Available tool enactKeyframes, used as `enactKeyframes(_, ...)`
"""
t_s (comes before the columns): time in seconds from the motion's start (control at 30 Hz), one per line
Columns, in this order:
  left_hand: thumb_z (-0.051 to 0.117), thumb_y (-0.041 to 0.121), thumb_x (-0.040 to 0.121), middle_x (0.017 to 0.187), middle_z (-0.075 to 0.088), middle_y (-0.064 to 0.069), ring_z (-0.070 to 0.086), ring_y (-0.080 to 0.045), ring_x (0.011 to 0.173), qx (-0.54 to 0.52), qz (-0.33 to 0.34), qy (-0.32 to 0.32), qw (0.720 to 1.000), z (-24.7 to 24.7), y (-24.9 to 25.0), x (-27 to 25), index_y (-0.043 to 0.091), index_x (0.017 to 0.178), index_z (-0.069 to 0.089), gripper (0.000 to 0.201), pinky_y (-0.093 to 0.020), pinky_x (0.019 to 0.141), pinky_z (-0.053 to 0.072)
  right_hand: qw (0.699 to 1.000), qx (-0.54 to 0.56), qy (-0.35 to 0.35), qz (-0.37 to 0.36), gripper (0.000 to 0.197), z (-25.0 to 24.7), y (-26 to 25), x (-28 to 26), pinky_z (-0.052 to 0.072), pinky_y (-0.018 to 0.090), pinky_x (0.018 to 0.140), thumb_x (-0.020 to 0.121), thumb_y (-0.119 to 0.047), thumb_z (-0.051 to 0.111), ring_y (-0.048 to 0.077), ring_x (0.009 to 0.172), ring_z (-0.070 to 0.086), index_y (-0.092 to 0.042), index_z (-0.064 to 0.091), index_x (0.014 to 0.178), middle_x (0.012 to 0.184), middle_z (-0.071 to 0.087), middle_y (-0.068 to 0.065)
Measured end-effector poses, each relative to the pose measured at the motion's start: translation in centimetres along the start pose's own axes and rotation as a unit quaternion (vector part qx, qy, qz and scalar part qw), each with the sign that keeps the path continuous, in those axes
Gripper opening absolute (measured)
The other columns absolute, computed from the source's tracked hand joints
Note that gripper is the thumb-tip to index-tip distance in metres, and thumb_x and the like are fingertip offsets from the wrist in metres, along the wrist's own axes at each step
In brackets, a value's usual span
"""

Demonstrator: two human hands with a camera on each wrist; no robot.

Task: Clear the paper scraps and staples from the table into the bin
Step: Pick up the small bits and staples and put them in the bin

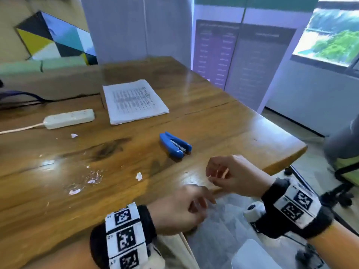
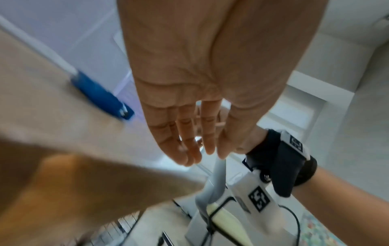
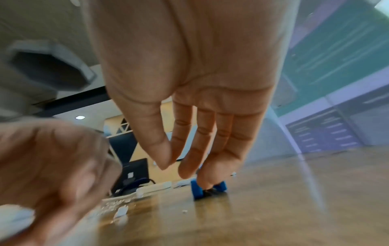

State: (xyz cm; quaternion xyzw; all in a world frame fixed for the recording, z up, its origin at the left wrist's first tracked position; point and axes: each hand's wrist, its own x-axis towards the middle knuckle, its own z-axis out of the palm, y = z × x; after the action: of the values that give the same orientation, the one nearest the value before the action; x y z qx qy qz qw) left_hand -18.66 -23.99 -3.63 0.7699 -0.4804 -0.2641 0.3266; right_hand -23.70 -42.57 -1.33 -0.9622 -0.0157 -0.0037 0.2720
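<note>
Several small white paper scraps lie on the wooden table (image 1: 213, 121): one (image 1: 138, 176) left of my hands, another (image 1: 74, 135) by the power strip, and torn bits (image 1: 91, 180) in the near-left area. My left hand (image 1: 206, 199) hovers at the table's front edge, and in the left wrist view its fingers (image 2: 189, 149) are straight with an empty palm. Just above it is my right hand (image 1: 213, 175), with loosely curled fingers. The right wrist view shows its thumb and fingers (image 3: 185, 168) apart with nothing between them. No bin is clearly in view.
A blue stapler (image 1: 175, 144) lies just beyond my right hand. Behind it are a stack of printed sheets (image 1: 134, 101) and a white power strip (image 1: 70, 118) with its cord. An office chair (image 1: 345, 162) stands right of the table corner.
</note>
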Motion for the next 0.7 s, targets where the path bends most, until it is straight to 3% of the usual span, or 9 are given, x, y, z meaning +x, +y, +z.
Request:
enactKeyframes(0.13, 0.061, 0.023, 0.086, 0.099, 0.061, 0.009, 0.058, -0.003, 0.085, 0.071, -0.033, 0.078, 0.994, -5.7, -2.0, -3.8, 0.028, 0.106, 0.062, 0.020, -0.013, 0.074, 0.048, 0.989, -0.137, -0.049, -0.024, 0.026, 1.7, -2.1, 3.8, 0.040, 0.016, 0.084, 0.087, -0.022, 0.054, 0.012, 0.104, 0.056, -0.023, 0.063, 0.112, 0.112, 0.059, -0.006)
enactKeyframes(0.2, 0.061, 0.026, 0.086, 0.100, 0.059, 0.008, 0.056, -0.004, 0.089, 0.112, -0.071, 0.115, 0.984, -8.5, -4.1, -6.1, 0.028, 0.108, 0.062, 0.021, -0.015, 0.078, 0.046, 0.949, -0.265, -0.138, -0.102, 0.029, 3.6, -2.9, 4.3, 0.044, 0.031, 0.098, 0.092, -0.024, 0.043, 0.023, 0.114, 0.052, -0.019, 0.064, 0.112, 0.118, 0.058, 0.003)
enactKeyframes(0.27, 0.061, 0.029, 0.086, 0.105, 0.057, 0.007, 0.054, -0.005, 0.096, 0.141, -0.129, 0.153, 0.969, -11.0, -6.7, -8.8, 0.031, 0.109, 0.060, 0.023, -0.020, 0.085, 0.044, 0.890, -0.402, -0.195, -0.089, 0.042, 5.1, -4.4, 4.6, 0.055, 0.035, 0.085, 0.088, -0.041, 0.035, 0.029, 0.098, 0.064, -0.021, 0.073, 0.092, 0.099, 0.068, 0.008)
enactKeyframes(0.3, 0.061, 0.029, 0.086, 0.108, 0.056, 0.006, 0.053, -0.006, 0.100, 0.152, -0.158, 0.172, 0.960, -12.1, -8.1, -10.2, 0.031, 0.110, 0.059, 0.025, -0.022, 0.089, 0.043, 0.895, -0.414, -0.153, -0.069, 0.055, 5.7, -5.4, 4.6, 0.056, 0.030, 0.086, 0.085, -0.054, 0.031, 0.028, 0.101, 0.066, -0.019, 0.073, 0.097, 0.105, 0.069, 0.009)
enactKeyframes(0.37, 0.060, 0.031, 0.087, 0.118, 0.052, 0.006, 0.050, -0.009, 0.111, 0.174, -0.222, 0.191, 0.940, -13.9, -10.5, -12.9, 0.031, 0.117, 0.055, 0.030, -0.023, 0.094, 0.039, 0.925, -0.329, -0.173, -0.081, 0.095, 7.2, -6.2, 4.9, 0.033, 0.034, 0.113, 0.082, -0.073, 0.015, 0.036, 0.139, 0.031, -0.002, 0.039, 0.140, 0.146, 0.034, 0.025)
enactKeyframes(0.4, 0.057, 0.032, 0.089, 0.124, 0.049, 0.005, 0.048, -0.010, 0.117, 0.183, -0.257, 0.183, 0.931, -14.6, -11.6, -14.1, 0.030, 0.123, 0.051, 0.034, -0.023, 0.097, 0.038, 0.925, -0.292, -0.239, -0.053, 0.112, 7.6, -7.1, 5.0, 0.014, 0.036, 0.120, 0.069, -0.082, 0.003, 0.033, 0.146, 0.005, -0.002, 0.011, 0.148, 0.155, 0.006, 0.024)
enactKeyframes(0.47, 0.052, 0.038, 0.091, 0.141, 0.040, 0.003, 0.042, -0.013, 0.128, 0.191, -0.324, 0.137, 0.917, -15.9, -13.7, -16.2, 0.027, 0.137, 0.038, 0.049, -0.025, 0.105, 0.035, 0.933, -0.252, -0.254, -0.041, 0.118, 8.5, -8.2, 5.8, -0.002, 0.034, 0.119, 0.060, -0.085, -0.003, 0.025, 0.145, -0.016, -0.007, -0.011, 0.148, 0.157, -0.016, 0.014)
enactKeyframes(0.6, 0.036, 0.058, 0.091, 0.160, -0.002, -0.004, 0.004, -0.019, 0.147, 0.227, -0.414, 0.026, 0.881, -17.4, -16.4, -18.4, 0.020, 0.150, -0.004, 0.081, -0.039, 0.120, 0.012, 0.932, -0.207, -0.295, -0.042, 0.118, 9.7, -11.2, 8.8, -0.004, 0.032, 0.117, 0.059, -0.083, 0.011, 0.023, 0.145, -0.017, -0.009, -0.018, 0.146, 0.156, -0.021, 0.010)
enactKeyframes(0.7, 0.018, 0.080, 0.074, 0.155, -0.024, -0.006, -0.016, -0.022, 0.145, 0.253, -0.438, -0.051, 0.861, -17.4, -16.2, -19.0, 0.019, 0.146, -0.021, 0.102, -0.044, 0.120, -0.001, 0.917, -0.219, -0.328, -0.057, 0.102, 10.5, -13.2, 11.0, -0.001, 0.034, 0.118, 0.080, -0.072, 0.023, 0.025, 0.145, -0.015, -0.006, -0.017, 0.146, 0.156, -0.021, 0.013)
